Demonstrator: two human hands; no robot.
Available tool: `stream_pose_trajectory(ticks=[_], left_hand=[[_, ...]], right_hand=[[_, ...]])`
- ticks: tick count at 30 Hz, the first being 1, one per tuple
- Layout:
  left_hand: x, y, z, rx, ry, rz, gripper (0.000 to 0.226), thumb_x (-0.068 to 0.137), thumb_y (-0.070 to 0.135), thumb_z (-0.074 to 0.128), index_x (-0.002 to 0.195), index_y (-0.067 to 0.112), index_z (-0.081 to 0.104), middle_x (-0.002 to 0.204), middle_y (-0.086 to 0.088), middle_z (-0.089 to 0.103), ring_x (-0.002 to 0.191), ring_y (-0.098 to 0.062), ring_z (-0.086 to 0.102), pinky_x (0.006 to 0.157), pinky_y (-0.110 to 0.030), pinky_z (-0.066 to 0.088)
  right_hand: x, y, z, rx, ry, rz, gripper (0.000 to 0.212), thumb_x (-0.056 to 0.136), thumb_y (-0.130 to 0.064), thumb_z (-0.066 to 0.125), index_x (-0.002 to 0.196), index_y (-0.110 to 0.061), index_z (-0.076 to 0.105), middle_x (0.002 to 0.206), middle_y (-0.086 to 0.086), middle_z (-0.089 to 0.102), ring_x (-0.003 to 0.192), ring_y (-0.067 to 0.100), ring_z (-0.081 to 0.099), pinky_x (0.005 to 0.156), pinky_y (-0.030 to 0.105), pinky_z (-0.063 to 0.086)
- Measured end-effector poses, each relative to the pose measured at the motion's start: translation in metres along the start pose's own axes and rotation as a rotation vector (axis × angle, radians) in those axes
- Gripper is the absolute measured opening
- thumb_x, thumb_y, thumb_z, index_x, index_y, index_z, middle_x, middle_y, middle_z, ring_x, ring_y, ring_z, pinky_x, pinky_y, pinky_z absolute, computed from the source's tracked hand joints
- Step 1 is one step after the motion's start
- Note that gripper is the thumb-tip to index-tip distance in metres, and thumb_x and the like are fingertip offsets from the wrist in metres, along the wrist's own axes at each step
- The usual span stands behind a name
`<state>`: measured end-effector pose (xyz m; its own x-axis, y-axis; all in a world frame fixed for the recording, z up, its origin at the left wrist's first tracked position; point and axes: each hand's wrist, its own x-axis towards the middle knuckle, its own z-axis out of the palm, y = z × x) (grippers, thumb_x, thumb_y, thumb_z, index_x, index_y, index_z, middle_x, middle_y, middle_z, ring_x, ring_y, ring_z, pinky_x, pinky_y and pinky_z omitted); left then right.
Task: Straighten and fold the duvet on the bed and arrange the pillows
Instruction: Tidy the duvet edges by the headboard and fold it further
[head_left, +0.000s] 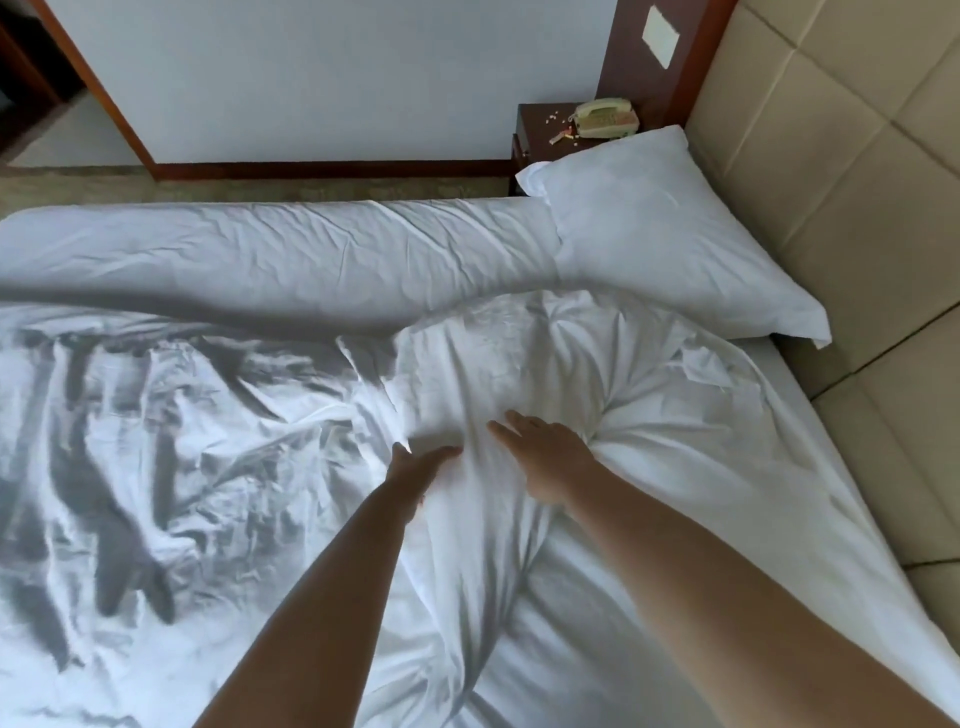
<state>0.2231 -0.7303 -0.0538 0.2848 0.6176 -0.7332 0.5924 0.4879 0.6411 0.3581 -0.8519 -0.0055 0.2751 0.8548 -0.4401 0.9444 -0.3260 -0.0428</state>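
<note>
Crumpled duvet (208, 441) covered most of the bed, bunched into a ridge at the middle. A pillow (660, 234) blocked the far corner against the padded headboard (857, 182). Flat sheet (649, 597) lay open on the right.

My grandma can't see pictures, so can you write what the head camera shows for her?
Two bare hands, left and right, reach onto a crumpled white duvet on a bed. One white pillow lies by the padded headboard. A beige telephone sits on the nightstand beyond.
</note>
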Motion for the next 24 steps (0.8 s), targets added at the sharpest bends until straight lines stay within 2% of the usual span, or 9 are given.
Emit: stream_pose_trajectory(ticks=[5,10,12,15,17,19,21,23,24], left_hand=[[-0.005,0.018,0.002,-0.123,-0.052,0.096,0.052,0.064,0.010,0.084,0.110,0.004,0.061,0.103,-0.012,0.069,0.095,-0.027,0.066,0.085,-0.036,0.055],[-0.029,0.035,0.015,0.196,-0.065,0.314,0.065,0.044,0.014,0.072,0.106,0.002,0.061,0.100,-0.014,0.067,0.094,-0.032,0.064,0.083,-0.044,0.056],[-0.051,0.040,0.024,0.334,-0.105,0.419,0.065,0.048,0.014,0.070,0.112,0.001,0.061,0.104,-0.016,0.066,0.097,-0.032,0.064,0.083,-0.041,0.056],[-0.098,0.041,0.043,0.508,-0.318,0.538,0.049,0.072,-0.007,0.060,0.122,-0.005,0.056,0.098,-0.011,0.063,0.085,-0.020,0.060,0.063,-0.023,0.050],[-0.124,0.034,0.056,0.595,-0.472,0.592,0.046,0.077,-0.015,0.051,0.121,-0.004,0.056,0.098,-0.013,0.062,0.081,-0.015,0.055,0.060,-0.018,0.048],[-0.143,0.024,0.063,0.648,-0.537,0.592,0.041,0.076,-0.016,0.049,0.115,-0.005,0.060,0.089,-0.009,0.060,0.076,-0.015,0.055,0.063,-0.021,0.048],[-0.158,0.010,0.069,0.740,-0.543,0.572,0.036,0.073,-0.017,0.052,0.106,-0.007,0.063,0.074,0.000,0.054,0.066,-0.009,0.051,0.054,-0.012,0.042],[-0.174,-0.009,0.076,0.836,-0.535,0.580,0.037,0.072,-0.017,0.052,0.104,-0.006,0.065,0.079,-0.005,0.056,0.074,-0.016,0.054,0.047,-0.011,0.037],[-0.183,-0.018,0.081,0.872,-0.525,0.597,0.041,0.073,-0.016,0.049,0.108,-0.003,0.064,0.088,-0.010,0.060,0.084,-0.021,0.058,0.050,-0.014,0.038]], right_hand=[[-0.006,0.003,-0.005,0.040,0.035,0.043,0.081,0.090,-0.005,0.050,0.154,-0.025,0.004,0.160,0.005,0.003,0.144,0.023,0.020,0.112,0.038,0.028],[-0.026,0.007,-0.025,0.029,0.185,0.082,0.085,0.088,-0.004,0.052,0.154,-0.024,0.002,0.160,0.005,0.002,0.144,0.023,0.020,0.111,0.034,0.029],[-0.039,0.008,-0.034,0.000,0.244,0.089,0.090,0.086,-0.001,0.055,0.153,-0.026,0.001,0.161,0.005,0.000,0.144,0.022,0.019,0.111,0.032,0.029],[-0.062,0.009,-0.047,-0.087,0.319,0.064,0.090,0.087,-0.006,0.058,0.153,-0.030,0.002,0.160,0.003,-0.007,0.146,0.021,0.010,0.116,0.034,0.020],[-0.083,0.014,-0.046,-0.208,0.303,0.006,0.081,0.089,-0.011,0.056,0.151,-0.035,0.010,0.160,-0.001,-0.012,0.147,0.019,0.000,0.119,0.036,0.009],[-0.103,0.021,-0.038,-0.293,0.245,-0.053,0.059,0.091,-0.017,0.052,0.143,-0.036,0.033,0.160,-0.004,-0.002,0.147,0.018,0.001,0.118,0.036,0.007],[-0.119,0.026,-0.027,-0.345,0.175,-0.030,0.041,0.091,-0.027,0.051,0.132,-0.028,0.049,0.152,-0.002,0.027,0.142,0.018,0.022,0.114,0.035,0.015],[-0.136,0.029,-0.018,-0.418,0.072,0.037,0.031,0.090,-0.030,0.052,0.119,-0.021,0.057,0.129,-0.001,0.055,0.123,0.018,0.049,0.107,0.033,0.027],[-0.147,0.031,-0.013,-0.423,0.010,0.089,0.027,0.091,-0.029,0.050,0.114,-0.019,0.060,0.120,0.000,0.061,0.115,0.019,0.056,0.103,0.032,0.033]])
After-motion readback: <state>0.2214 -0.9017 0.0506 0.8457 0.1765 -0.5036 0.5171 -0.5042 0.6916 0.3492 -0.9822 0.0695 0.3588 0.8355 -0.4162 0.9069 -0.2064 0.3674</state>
